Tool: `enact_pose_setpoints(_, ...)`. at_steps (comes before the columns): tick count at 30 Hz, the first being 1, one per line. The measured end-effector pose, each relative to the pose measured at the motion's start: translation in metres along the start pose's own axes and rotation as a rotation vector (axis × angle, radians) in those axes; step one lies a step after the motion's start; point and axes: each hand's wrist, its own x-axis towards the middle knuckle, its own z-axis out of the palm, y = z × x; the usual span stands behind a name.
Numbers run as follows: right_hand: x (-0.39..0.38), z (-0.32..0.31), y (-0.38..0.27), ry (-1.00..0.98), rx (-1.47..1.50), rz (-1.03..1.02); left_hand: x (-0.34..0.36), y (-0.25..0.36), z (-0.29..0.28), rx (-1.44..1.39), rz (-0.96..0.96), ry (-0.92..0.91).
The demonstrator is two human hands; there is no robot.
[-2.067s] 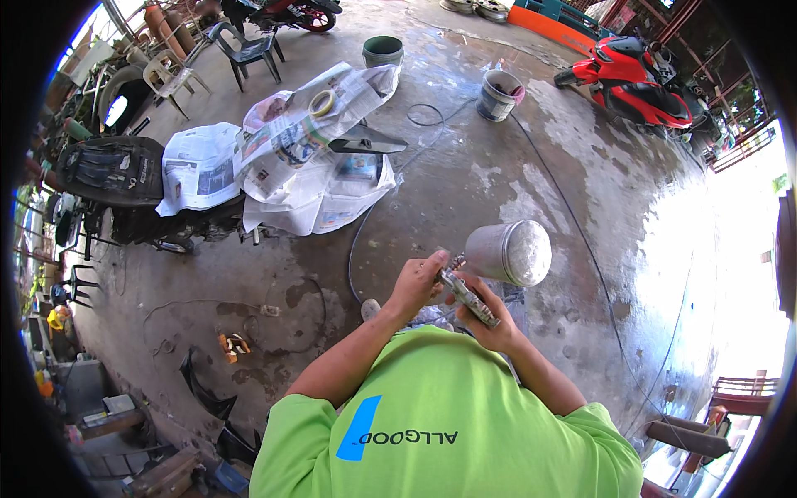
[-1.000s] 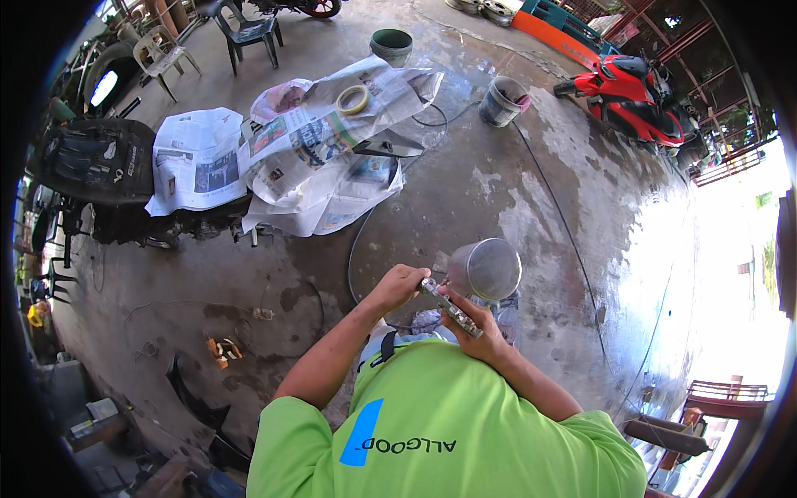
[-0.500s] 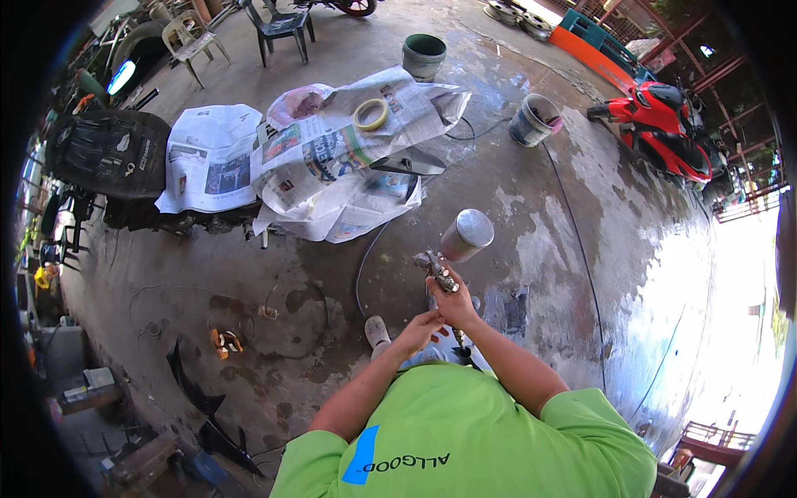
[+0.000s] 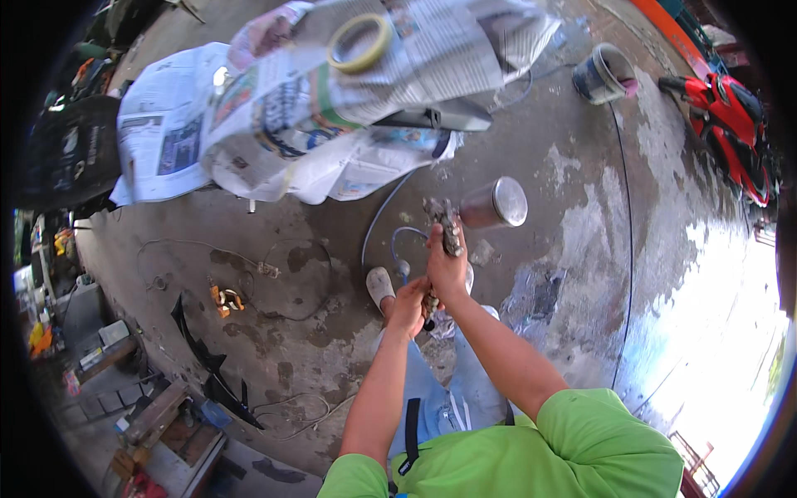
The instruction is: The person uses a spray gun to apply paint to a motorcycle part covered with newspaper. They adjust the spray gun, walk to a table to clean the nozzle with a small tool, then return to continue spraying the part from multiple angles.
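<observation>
Right hand is clenched around the grip of a paint-crusted spray gun, held raised over the concrete floor. The gun's metal cup projects to the right of the gun body. Left hand sits just below the right, fingers closed on the gun's lower end, where a blue air hose loops away. Newspaper sheets lie farther ahead, a roll of masking tape on top. A bucket and a red motorcycle stand at upper right.

A shiny, smooth metal cup tops the grimy spray gun, over rough, stained concrete floor.
</observation>
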Motion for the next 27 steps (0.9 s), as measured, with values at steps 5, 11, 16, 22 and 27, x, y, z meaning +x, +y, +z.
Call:
enact_pose_setpoints(5,0.040,0.030,0.022,-0.023,0.096,0.011,0.044,0.027,-0.011,0.040,0.005,0.108)
enact_pose_setpoints(11,0.073,0.058,0.031,-0.010,0.076,-0.116,0.083,0.049,-0.032,0.074,0.017,0.069)
enact_pose_setpoints(16,0.082,0.072,0.046,0.007,0.154,-0.055,0.099,0.051,-0.047,0.149,0.011,0.050)
enact_pose_setpoints(22,0.092,0.071,0.049,0.072,0.022,-0.125,0.112,0.054,-0.049,0.176,-0.043,-0.007)
enact_pose_setpoints(27,0.094,0.064,0.049,0.034,0.117,-0.073,0.112,0.058,-0.040,0.111,-0.057,-0.040)
